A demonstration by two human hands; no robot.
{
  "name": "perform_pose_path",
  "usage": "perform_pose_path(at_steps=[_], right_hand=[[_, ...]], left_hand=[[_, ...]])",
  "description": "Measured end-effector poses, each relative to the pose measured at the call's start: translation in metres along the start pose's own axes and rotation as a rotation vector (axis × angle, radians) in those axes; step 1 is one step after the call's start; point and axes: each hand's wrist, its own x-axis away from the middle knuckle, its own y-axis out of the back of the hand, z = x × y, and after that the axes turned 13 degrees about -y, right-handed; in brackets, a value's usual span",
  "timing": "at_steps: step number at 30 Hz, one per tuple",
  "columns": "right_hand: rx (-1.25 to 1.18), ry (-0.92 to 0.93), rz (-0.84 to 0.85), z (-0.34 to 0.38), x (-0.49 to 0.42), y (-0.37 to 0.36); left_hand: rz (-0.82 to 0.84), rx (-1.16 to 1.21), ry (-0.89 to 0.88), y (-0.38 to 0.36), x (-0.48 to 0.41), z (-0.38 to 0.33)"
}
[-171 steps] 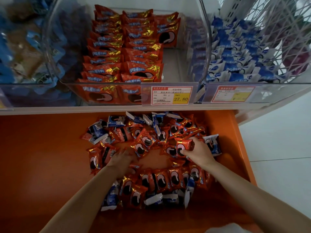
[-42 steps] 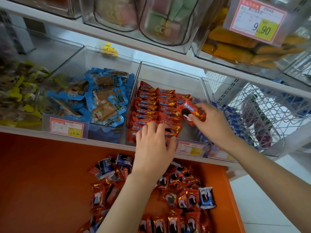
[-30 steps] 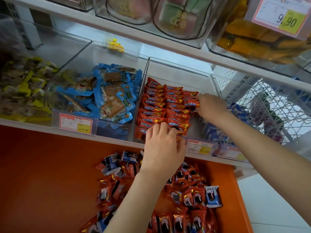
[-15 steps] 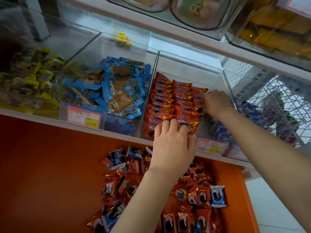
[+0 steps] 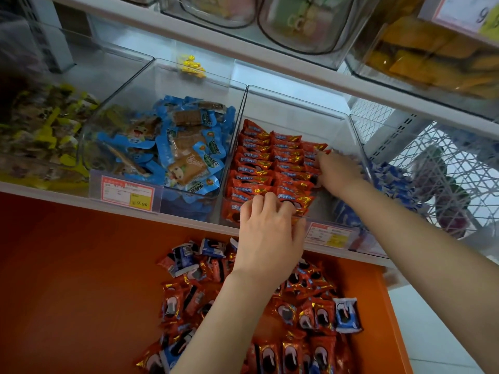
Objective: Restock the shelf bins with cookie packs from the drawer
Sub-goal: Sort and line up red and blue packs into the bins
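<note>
Red cookie packs (image 5: 259, 168) stand in neat rows inside a clear shelf bin (image 5: 297, 103). My right hand (image 5: 339, 172) is inside the bin at the right-hand row, with fingertips and thumb pinched on red packs there. My left hand (image 5: 270, 233) reaches over the bin's front rim, its fingers lying on the front packs. Below, the orange drawer (image 5: 81, 279) is pulled out. It holds a loose heap of red cookie packs (image 5: 305, 314) mixed with a few blue ones (image 5: 347, 315).
A bin of blue snack packs (image 5: 186, 147) sits to the left, then one of yellow packs (image 5: 40, 125). Blue packs (image 5: 397, 179) fill the bin to the right, beside a white wire basket (image 5: 445, 157). Price tags (image 5: 329, 234) hang on the shelf edge. More bins sit on the shelf above.
My right hand carried a red pack up from the drawer and set it into the bin's right-hand row, where it stays. My left hand has stayed at the front rim.
</note>
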Motion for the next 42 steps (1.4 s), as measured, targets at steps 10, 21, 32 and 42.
perform_pose_path(at_steps=[10, 21, 32, 42], right_hand=[[-0.270, 0.017, 0.020, -0.009, 0.037, 0.007], [-0.376, 0.191, -0.150, -0.025, 0.152, -0.004], [-0.288, 0.409, -0.263, -0.041, 0.195, -0.049], [-0.473, 0.393, 0.305, -0.027, 0.209, -0.134]], left_hand=[[0.069, -0.021, -0.002, 0.008, 0.000, -0.004], [0.119, -0.105, -0.061, 0.007, 0.007, -0.008], [0.074, -0.251, -0.268, -0.008, 0.043, 0.000], [0.708, -0.182, -0.099, -0.054, 0.111, 0.045]])
